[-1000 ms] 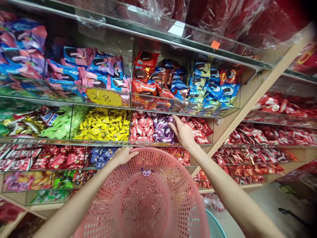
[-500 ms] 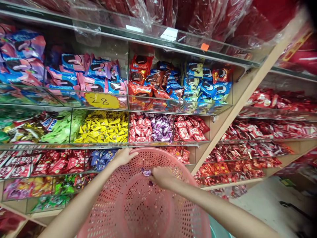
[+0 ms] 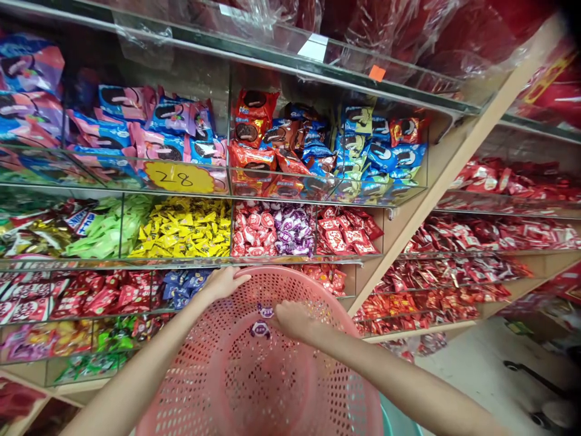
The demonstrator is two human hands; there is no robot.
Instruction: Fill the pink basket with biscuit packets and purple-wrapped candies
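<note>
My left hand (image 3: 223,282) grips the far rim of a pink perforated plastic basket (image 3: 218,375), which I hold tilted toward me. My right hand (image 3: 293,320) is inside the basket near its far wall, fingers curled loosely and pointing down. Two purple-wrapped candies lie against the basket wall just left of that hand, one (image 3: 265,311) higher and one (image 3: 260,329) lower. Straight ahead, a glass shelf compartment holds red and purple wrapped candies (image 3: 276,233).
Glass-fronted shelves fill the view. Biscuit packs (image 3: 318,151) sit on the upper shelf with a yellow "28" price tag (image 3: 179,177). Yellow candies (image 3: 186,227) and green ones (image 3: 106,230) lie left, red packets (image 3: 476,236) right. A wooden post (image 3: 436,181) slants between shelf units.
My right hand left the purple candies on the shelf and came down into the basket. A second purple candy now lies in the basket beside the first.
</note>
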